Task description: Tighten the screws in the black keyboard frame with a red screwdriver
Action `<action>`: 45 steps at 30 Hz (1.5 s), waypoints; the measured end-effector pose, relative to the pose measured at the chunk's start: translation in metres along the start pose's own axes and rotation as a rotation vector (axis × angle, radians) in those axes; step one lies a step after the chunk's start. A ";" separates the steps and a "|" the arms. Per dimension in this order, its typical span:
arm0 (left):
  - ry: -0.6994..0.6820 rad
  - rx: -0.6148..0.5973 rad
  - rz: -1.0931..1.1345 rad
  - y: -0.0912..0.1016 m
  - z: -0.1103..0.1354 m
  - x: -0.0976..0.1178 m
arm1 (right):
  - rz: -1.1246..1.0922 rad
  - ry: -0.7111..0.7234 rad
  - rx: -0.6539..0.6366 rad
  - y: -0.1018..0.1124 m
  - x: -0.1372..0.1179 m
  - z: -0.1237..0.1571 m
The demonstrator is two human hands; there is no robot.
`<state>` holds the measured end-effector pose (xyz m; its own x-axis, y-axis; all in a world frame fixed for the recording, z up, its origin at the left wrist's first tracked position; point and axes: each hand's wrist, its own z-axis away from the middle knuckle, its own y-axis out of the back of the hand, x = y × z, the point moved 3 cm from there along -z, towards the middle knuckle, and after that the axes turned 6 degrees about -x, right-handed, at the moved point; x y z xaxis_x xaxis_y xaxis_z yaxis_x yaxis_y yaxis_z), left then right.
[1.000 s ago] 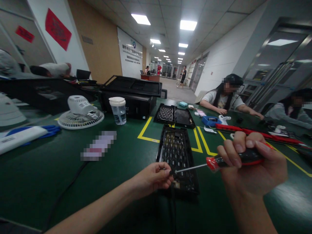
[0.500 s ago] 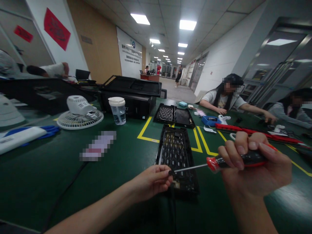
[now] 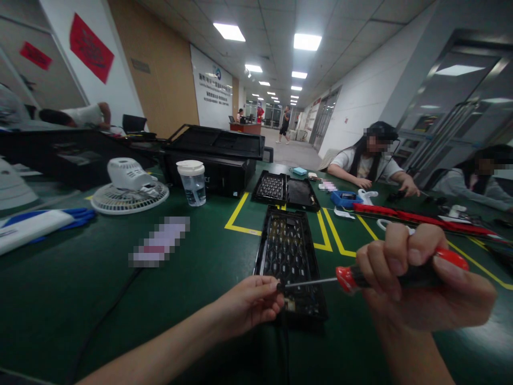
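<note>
My right hand [image 3: 420, 283] is wrapped round the red and black handle of a screwdriver [image 3: 348, 278], whose thin metal shaft points left. At the shaft's end, my left hand [image 3: 258, 299] pinches a small black piece [image 3: 280, 287] between thumb and fingers; its exact kind is too small to make out. Both hands are above the near end of a black case [image 3: 286, 240] with rows of small dark slots and pale markings. Behind it lies a second, opened black case [image 3: 272, 187] with a similar insert.
To the left are a white fan [image 3: 130, 187], a lidded cup of clear liquid [image 3: 192, 183] and a pixelated phone-like object with a cable [image 3: 108, 315]. A large black box [image 3: 212, 166] stands behind. Right: a blue tray [image 3: 345, 198], red strips [image 3: 425, 216] and a co-worker [image 3: 372, 155].
My right hand has shifted slightly right and turned around the handle, showing more of its red end. My left hand stays nearly in place. The co-worker's arm has drawn inward.
</note>
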<state>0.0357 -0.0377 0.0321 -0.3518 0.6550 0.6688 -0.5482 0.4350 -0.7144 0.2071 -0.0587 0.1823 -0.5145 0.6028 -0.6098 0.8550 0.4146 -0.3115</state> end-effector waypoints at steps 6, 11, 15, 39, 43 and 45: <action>0.002 -0.009 -0.060 0.002 -0.003 -0.005 | 0.032 -0.041 -0.129 -0.007 -0.002 0.007; 0.017 0.011 -0.077 0.002 -0.003 -0.006 | 0.070 -0.045 -0.147 -0.009 -0.003 0.011; 0.016 0.031 -0.109 0.000 -0.002 -0.005 | 0.068 -0.050 -0.135 -0.011 -0.001 0.011; -0.318 0.599 -1.460 0.037 0.004 0.044 | 0.045 -0.235 0.004 0.000 0.054 -0.020; -0.207 0.689 -1.638 0.044 0.003 0.042 | 0.038 -0.278 -0.029 -0.005 0.076 -0.022; -0.169 0.686 -1.682 0.046 0.002 0.040 | 0.032 -0.292 -0.051 -0.009 0.084 -0.022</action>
<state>-0.0050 0.0074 0.0257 0.8003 -0.2431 0.5480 -0.5239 0.1609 0.8365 0.1547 0.0029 0.1496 -0.4403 0.3978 -0.8049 0.8624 0.4368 -0.2559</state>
